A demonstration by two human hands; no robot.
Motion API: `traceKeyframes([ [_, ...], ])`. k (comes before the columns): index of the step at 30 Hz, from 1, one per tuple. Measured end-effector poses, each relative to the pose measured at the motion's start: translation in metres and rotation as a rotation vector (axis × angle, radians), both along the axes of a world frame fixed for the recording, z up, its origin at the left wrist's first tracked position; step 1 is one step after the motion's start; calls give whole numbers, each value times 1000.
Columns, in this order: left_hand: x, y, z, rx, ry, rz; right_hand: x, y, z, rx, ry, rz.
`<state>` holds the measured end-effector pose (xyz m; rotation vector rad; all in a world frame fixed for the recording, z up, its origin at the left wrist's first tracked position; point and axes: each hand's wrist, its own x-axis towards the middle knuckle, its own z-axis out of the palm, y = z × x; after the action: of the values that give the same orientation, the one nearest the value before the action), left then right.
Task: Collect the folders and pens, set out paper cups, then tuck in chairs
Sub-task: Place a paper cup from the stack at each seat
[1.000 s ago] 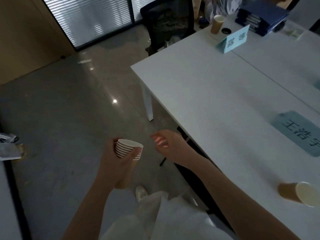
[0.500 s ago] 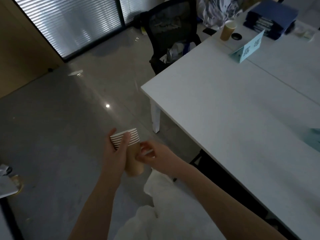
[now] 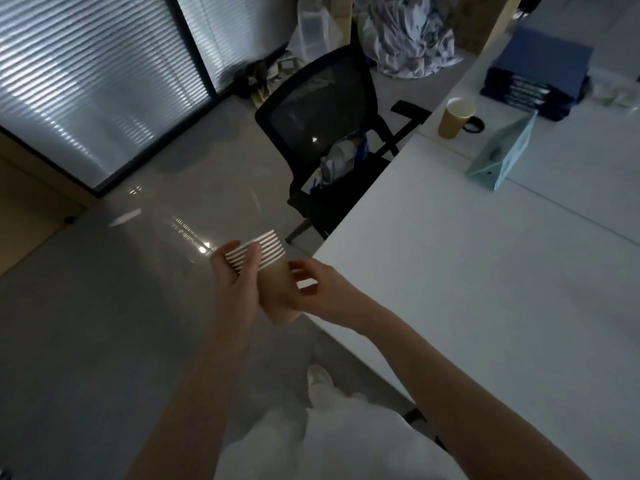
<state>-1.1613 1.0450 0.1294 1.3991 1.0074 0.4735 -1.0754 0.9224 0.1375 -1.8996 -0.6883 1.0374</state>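
Two hands on one cup stack, off the worktop corner

Both hands are working a nested stack of paper cups (image 3: 272, 271) at 9 o'clock of the white worktop (image 3: 485, 289), over the floor, just beside its near corner. Left hand (image 3: 239, 282) is wrapping the rim end, thumb lying across the white rims, grip holding the stack. Right hand (image 3: 318, 289) is curling fingers round the brown bottom cup, grip pinching the stack's lower end. Stack is tilting, rims pointing toward 11 o'clock.

One single paper cup (image 3: 455, 117) is standing upright on the worktop at 1 o'clock, a small black ring-shaped item (image 3: 473, 125) touching or just beside it, cannot tell which. Blue folders (image 3: 540, 77) are sitting piled at 2 o'clock, far end of the worktop. Teal name card (image 3: 502, 154) is standing tented between the single cup and the near worktop area. Black mesh chair (image 3: 325, 133) is sitting at 12 o'clock, pulled out from the worktop edge, crumpled stuff lying on its seat. Person's white trousers and one shoe are showing at 6 o'clock.
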Motion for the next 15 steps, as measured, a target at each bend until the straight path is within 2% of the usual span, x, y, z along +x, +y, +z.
traceKeyframes([
  [11, 167, 69, -37, -140, 104, -321, 124, 40, -29, -63, 61, -394],
  [15, 248, 99, -51, -109, 179, -494, 187, 66, -39, -92, 85, -529],
])
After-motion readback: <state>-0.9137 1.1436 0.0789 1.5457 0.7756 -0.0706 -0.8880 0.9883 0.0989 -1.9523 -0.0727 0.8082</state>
